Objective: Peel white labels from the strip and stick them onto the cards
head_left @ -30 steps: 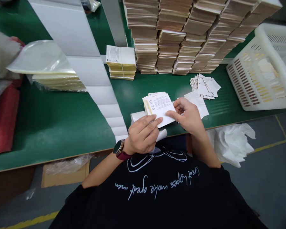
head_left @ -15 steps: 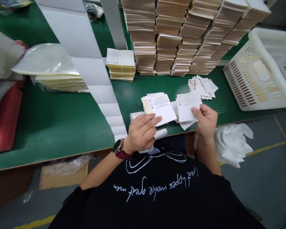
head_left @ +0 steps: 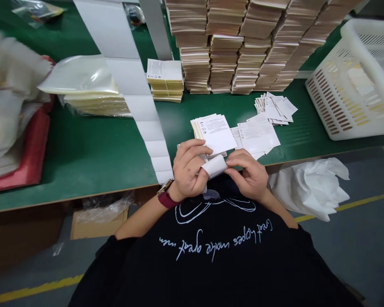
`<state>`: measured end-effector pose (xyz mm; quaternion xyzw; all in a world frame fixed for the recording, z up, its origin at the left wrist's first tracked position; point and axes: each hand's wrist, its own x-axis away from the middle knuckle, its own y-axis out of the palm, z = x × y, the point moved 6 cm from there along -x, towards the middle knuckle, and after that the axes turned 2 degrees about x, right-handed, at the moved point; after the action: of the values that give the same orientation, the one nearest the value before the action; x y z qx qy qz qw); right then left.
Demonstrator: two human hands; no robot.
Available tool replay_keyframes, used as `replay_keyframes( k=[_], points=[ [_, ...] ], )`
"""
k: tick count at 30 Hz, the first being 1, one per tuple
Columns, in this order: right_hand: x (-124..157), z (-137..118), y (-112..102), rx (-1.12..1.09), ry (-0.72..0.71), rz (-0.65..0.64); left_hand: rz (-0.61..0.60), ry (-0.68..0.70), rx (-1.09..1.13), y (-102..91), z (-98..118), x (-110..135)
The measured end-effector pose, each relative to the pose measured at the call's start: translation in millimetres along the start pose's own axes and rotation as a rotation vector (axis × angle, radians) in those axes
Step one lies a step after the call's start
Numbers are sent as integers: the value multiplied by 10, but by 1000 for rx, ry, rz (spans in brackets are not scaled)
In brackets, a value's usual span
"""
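My left hand (head_left: 190,168), wearing a watch on its wrist, is closed around a curled white label strip (head_left: 215,167) at the table's front edge. The fingertips of my right hand (head_left: 249,177) pinch the right end of that strip. Just beyond my left fingers lies a small pile of white printed cards (head_left: 216,133) with yellowish edges. To its right, white printed slips (head_left: 257,135) are spread loosely, and more slips (head_left: 277,108) are fanned out behind them. A long creased white band (head_left: 141,106) runs down from the top left; whether it joins the curled strip is hidden.
Tall stacks of cards (head_left: 225,55) stand along the back, beside a banded card bundle (head_left: 165,81). A white plastic basket (head_left: 336,102) is at right. Bagged sheets (head_left: 96,102) and a red bin (head_left: 28,166) sit left. A white bag (head_left: 310,187) hangs below the table edge.
My right hand has let go of a printed slip, left on the spread ones, and moved left to the curled strip. My left fingers have come off the card pile. The view has shifted slightly.
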<state>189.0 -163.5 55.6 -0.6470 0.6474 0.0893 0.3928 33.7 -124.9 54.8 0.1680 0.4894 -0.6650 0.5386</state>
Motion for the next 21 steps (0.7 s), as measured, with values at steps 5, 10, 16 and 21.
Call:
replay_keyframes(
  k=[5, 10, 16, 21],
  points=[
    [-11, 49, -1, -81, 51, 16, 100, 134, -182, -84, 80, 103],
    [0, 41, 5, -94, 53, 2, -113, 360, -233, -4, 219, 88],
    [-13, -7, -35, 181, -42, 15, -148, 279, -160, 54, 210, -15],
    [-50, -106, -135, 203, -47, 97, -100, 256, -203, 38, 142, 22]
  ],
)
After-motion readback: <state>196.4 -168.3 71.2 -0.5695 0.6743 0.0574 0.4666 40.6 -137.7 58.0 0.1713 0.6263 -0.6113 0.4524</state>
